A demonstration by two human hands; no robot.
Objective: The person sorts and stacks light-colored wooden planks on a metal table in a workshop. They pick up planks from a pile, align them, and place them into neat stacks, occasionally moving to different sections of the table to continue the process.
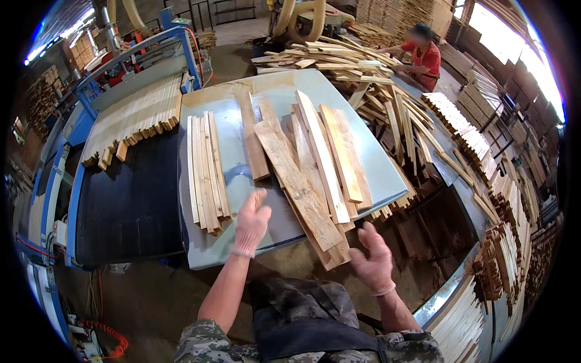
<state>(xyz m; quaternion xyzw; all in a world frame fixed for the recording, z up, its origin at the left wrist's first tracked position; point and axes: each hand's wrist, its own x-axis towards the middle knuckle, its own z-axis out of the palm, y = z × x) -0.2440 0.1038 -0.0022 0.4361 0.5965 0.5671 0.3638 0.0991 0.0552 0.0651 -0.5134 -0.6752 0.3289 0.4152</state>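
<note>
Both my hands wear pale pink knit gloves. My left hand (251, 225) is held over the near edge of a pale blue-grey table (281, 233), fingers stretched and thumb apart, holding nothing. To its left stands a row of narrow wooden strips (206, 172) set side by side. My right hand (373, 259) hovers past the table's near edge, open and tilted inward. Nearest to it are the ends of a rough brown board (296, 184), which lies slanted over other boards and overhangs the edge. A pale squared board (322, 157) and a yellowish board (341, 154) lie beside it.
A blue-framed machine with a black conveyor belt (130, 206) stands left, bearing a row of strips (133, 124). Behind the table and to its right spreads a loose heap of boards (339, 60). A person in red (423, 60) works at the far right, near stacked lumber (466, 136).
</note>
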